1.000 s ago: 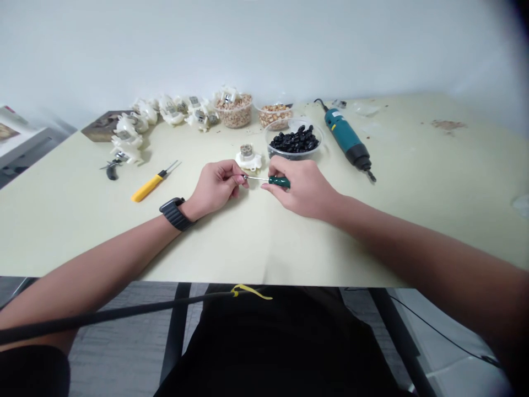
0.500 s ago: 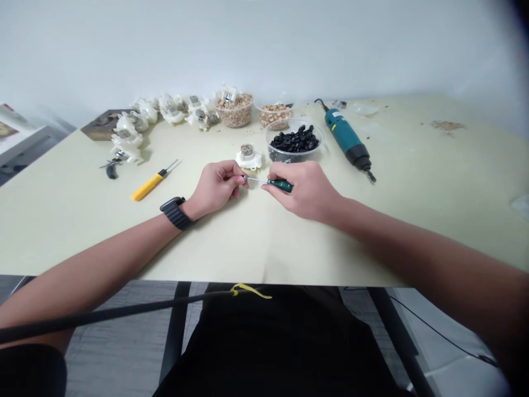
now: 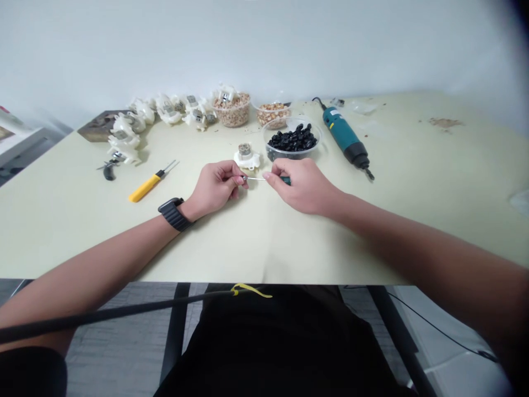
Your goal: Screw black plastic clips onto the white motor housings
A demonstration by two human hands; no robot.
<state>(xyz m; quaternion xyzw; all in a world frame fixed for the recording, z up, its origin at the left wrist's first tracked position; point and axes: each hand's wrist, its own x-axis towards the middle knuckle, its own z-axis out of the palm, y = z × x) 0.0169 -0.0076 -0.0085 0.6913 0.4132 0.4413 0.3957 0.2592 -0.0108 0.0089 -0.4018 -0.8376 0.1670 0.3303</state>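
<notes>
The right hand (image 3: 303,187) grips a green-handled screwdriver (image 3: 264,178), its tip meeting a small part pinched in the left hand (image 3: 215,186). Both rest on the surface (image 3: 413,182) near a white motor housing (image 3: 247,157).

A pale table (image 3: 413,182) bears tubs (image 3: 292,140), a drill (image 3: 344,136) and a yellow screwdriver (image 3: 144,187).

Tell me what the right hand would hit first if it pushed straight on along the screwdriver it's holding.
The left hand: the right hand points the green-handled screwdriver leftward, its tip already at the left hand's fingertips, which seem to pinch something too small to identify.
</notes>
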